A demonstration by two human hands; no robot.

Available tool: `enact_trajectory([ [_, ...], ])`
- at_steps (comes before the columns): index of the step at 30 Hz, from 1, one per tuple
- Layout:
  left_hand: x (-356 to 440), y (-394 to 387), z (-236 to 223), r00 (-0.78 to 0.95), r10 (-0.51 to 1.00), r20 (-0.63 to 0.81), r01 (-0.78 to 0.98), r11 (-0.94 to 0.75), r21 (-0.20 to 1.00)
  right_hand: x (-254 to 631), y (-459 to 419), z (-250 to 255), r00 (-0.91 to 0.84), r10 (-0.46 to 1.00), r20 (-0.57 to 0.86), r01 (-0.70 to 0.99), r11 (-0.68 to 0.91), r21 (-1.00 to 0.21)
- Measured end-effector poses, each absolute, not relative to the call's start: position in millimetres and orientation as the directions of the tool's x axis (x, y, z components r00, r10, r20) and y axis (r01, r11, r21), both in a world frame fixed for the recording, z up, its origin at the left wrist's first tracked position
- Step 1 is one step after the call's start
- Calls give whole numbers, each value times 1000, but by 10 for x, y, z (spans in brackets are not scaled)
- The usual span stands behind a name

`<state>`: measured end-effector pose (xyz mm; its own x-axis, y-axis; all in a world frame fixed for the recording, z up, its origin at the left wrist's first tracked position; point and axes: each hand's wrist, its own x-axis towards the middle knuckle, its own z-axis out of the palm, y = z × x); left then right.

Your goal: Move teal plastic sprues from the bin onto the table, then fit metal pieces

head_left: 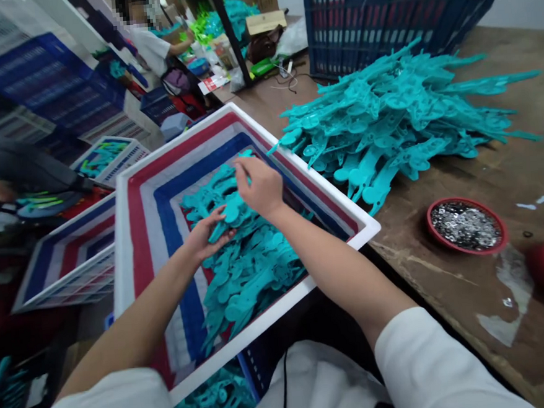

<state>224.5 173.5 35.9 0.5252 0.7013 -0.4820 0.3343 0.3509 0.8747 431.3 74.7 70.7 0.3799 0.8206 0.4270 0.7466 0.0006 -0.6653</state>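
Note:
My left hand [209, 236] reaches into a white-rimmed crate [134, 189] lined with red, white and blue striped cloth. Its thumb and fingers are closed around a teal plastic part [230, 216] with a round end. Beside it, my right hand [262, 187] is curled in a pinch, with a bit of teal plastic showing between its fingers; most of that piece is hidden. Below both hands lies a loose heap of similar teal parts [258, 270] inside the crate.
A large pile of teal parts [396, 114] lies on the brown table [427, 292]. Red bowls of small metal pieces [466, 224] stand at the right. A dark blue crate [380, 16] is behind the pile. Another striped crate [70, 249] and two people are at the left.

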Motion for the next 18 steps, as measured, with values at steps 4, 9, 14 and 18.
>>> enact_trajectory([
  [4, 1652, 1264, 434, 515, 747, -420, 55, 460, 886, 4387, 799, 633, 561, 781, 274, 703, -275, -657],
  [9, 1571, 1123, 334, 525, 827, -199, -174, 333, 927, 4226, 824, 523, 416, 880, -229, 389, -400, -829],
  [14, 1642, 1339, 219, 640, 768, -41, -286, 287, 914, 3598, 1004, 403, 30, 985, -173, -306, -155, -939],
  [18, 1519, 1637, 150, 613, 790, 5, -275, 207, 939, 3181, 1343, 345, 284, 958, -26, -334, 74, -940],
])
